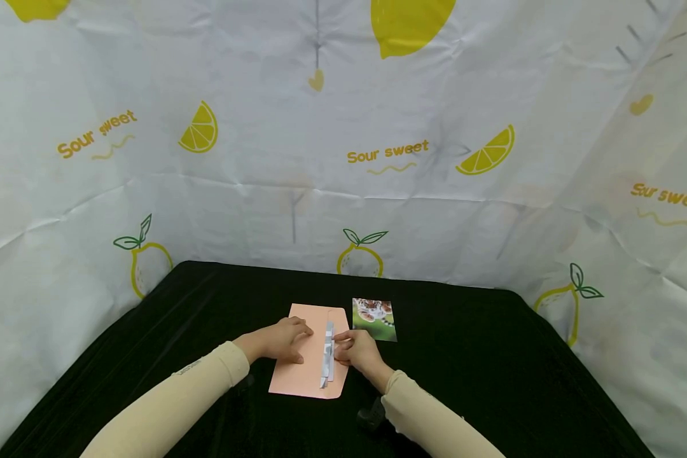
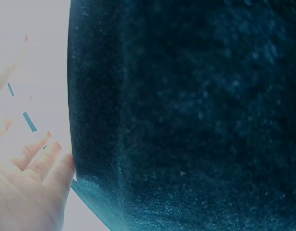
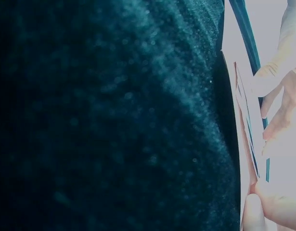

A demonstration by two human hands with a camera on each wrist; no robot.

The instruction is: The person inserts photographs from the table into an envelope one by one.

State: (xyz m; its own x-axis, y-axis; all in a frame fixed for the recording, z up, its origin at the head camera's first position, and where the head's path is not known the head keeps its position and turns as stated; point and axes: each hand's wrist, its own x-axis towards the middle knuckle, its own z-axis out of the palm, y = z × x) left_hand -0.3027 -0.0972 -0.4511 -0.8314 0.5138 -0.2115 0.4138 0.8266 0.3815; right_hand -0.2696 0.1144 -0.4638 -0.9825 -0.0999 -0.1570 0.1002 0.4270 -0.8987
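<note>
A pink envelope (image 1: 300, 375) lies on the dark cloth in the head view, its corner-cut flap side to the right. Along that side runs a narrow, creased bluish-white strip (image 1: 326, 359), its kind unclear. My left hand (image 1: 283, 339) rests on the envelope left of the strip, fingers spread and slightly bent. My right hand (image 1: 362, 352) pinches at the strip's right edge with thumb and bent fingers; the exact contact is partly hidden. In the right wrist view, the right-hand fingers (image 3: 256, 211) sit by the envelope's edge. Overexposure washes out the left hand (image 2: 32, 192) in the left wrist view.
A tiger photo (image 1: 374, 320) lies just beyond the right hand, near the envelope's upper right corner. A small black object (image 1: 371, 416) sits beside the right forearm. Dark velvet cloth (image 1: 492, 369) covers the table, and a lemon-print curtain (image 1: 252, 210) stands behind it.
</note>
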